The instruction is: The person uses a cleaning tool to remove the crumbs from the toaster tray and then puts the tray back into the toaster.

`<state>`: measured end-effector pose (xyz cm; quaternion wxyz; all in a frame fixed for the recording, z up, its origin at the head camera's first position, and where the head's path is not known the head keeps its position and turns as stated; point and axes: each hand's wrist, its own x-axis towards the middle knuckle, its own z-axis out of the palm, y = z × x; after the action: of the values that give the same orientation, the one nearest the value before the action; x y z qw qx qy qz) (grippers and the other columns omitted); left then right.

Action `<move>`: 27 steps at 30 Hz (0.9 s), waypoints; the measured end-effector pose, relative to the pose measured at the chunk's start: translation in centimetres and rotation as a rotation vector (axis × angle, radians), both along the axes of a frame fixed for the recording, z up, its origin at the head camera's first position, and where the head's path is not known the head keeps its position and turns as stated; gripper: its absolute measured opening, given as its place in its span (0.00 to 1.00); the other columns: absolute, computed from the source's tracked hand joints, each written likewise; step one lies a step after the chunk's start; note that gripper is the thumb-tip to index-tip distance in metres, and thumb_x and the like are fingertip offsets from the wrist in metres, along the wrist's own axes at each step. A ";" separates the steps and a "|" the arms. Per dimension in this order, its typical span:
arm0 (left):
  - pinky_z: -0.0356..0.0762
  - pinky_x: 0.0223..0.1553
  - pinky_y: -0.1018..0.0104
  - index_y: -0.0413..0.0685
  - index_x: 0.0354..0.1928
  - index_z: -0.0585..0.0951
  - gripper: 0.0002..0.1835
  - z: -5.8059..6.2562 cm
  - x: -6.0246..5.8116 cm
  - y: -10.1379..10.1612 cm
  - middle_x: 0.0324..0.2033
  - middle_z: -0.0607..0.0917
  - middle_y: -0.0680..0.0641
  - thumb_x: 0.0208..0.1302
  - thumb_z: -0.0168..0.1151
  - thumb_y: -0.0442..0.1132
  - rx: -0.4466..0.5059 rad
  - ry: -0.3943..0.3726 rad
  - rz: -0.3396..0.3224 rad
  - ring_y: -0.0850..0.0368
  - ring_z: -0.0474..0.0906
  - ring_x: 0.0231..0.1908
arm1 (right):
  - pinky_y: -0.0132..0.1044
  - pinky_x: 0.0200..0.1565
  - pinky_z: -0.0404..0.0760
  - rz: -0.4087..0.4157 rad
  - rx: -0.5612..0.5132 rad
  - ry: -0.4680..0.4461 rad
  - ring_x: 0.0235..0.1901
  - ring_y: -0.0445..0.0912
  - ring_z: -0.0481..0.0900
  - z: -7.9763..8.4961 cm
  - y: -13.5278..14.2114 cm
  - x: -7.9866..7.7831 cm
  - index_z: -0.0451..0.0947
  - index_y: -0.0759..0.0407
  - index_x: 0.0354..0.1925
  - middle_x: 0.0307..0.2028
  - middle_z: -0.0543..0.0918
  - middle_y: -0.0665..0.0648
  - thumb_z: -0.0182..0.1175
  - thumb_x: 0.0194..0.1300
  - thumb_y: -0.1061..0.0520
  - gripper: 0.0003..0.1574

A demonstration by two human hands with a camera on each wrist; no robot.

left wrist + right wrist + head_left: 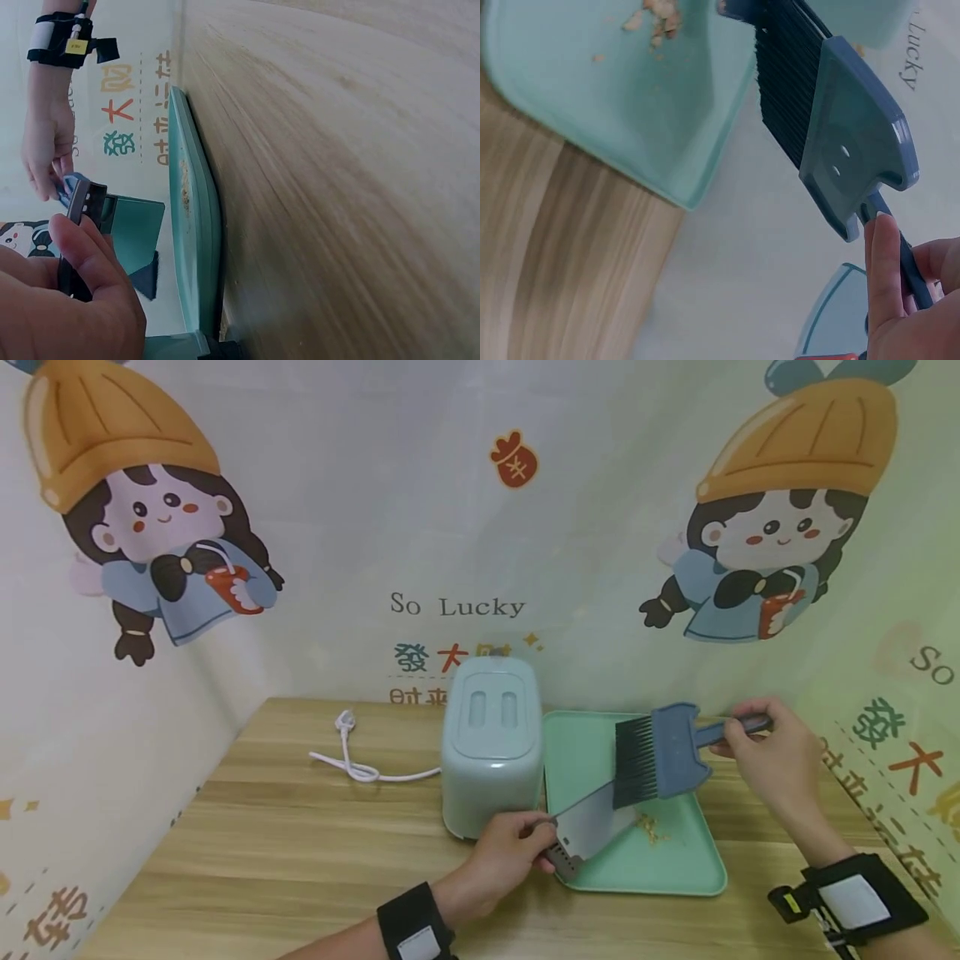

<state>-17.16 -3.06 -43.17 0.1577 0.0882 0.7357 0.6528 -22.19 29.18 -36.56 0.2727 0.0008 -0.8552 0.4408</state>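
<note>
My left hand (510,857) pinches the dark handle of a scraper with a flat, shiny grey blade (588,831). The blade slants over the left part of a green tray (675,870). By its thin handle, my right hand (780,764) holds a blue brush (677,752) with black bristles. Those bristles hang down at the far edge of the blade; whether they touch it I cannot tell. Small tan crumbs (649,828) lie on the tray just right of the blade. In the right wrist view, fingers and thumb grip the brush (855,127) handle.
A pale green toaster (492,777) with a closed lid stands just left of the tray. Its white cord and plug (360,770) lie on the wooden table (300,877). Behind hangs a printed cloth (600,527) with cartoon figures.
</note>
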 end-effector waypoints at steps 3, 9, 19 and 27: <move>0.80 0.38 0.59 0.46 0.43 0.83 0.09 0.1 0.1 0.1 0.32 0.81 0.50 0.68 0.54 0.37 -0.008 0.002 -0.003 0.58 0.79 0.27 | 0.30 0.21 0.81 0.027 0.017 -0.004 0.21 0.41 0.82 -0.7 0.8 0.7 0.72 0.67 0.44 0.31 0.78 0.63 0.53 0.67 0.62 0.10; 0.80 0.38 0.60 0.48 0.43 0.83 0.09 0.3 0.1 0.1 0.32 0.82 0.51 0.67 0.54 0.37 -0.011 0.007 -0.011 0.59 0.79 0.27 | 0.28 0.18 0.78 -0.008 0.027 -0.046 0.22 0.40 0.82 -0.1 2.2 2.7 0.72 0.62 0.45 0.30 0.77 0.55 0.56 0.68 0.58 0.10; 0.79 0.38 0.61 0.46 0.44 0.82 0.10 0.5 0.1 -0.4 0.32 0.81 0.50 0.69 0.53 0.38 -0.008 -0.019 -0.001 0.59 0.79 0.27 | 0.38 0.26 0.83 0.355 -0.065 -0.005 0.22 0.50 0.82 -0.3 -0.7 3.7 0.71 0.67 0.45 0.31 0.76 0.62 0.57 0.64 0.69 0.10; 0.79 0.37 0.63 0.46 0.44 0.83 0.10 0.3 0.1 -0.2 0.32 0.81 0.50 0.68 0.54 0.38 -0.009 -0.026 0.014 0.59 0.79 0.27 | 0.31 0.11 0.71 0.131 0.168 0.007 0.20 0.41 0.82 -1.1 2.9 3.7 0.72 0.57 0.44 0.29 0.77 0.56 0.59 0.66 0.62 0.09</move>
<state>-17.07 -3.24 -42.84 0.1632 0.0737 0.7371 0.6517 -18.52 32.03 -37.70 0.2453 0.0810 -0.8864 0.3842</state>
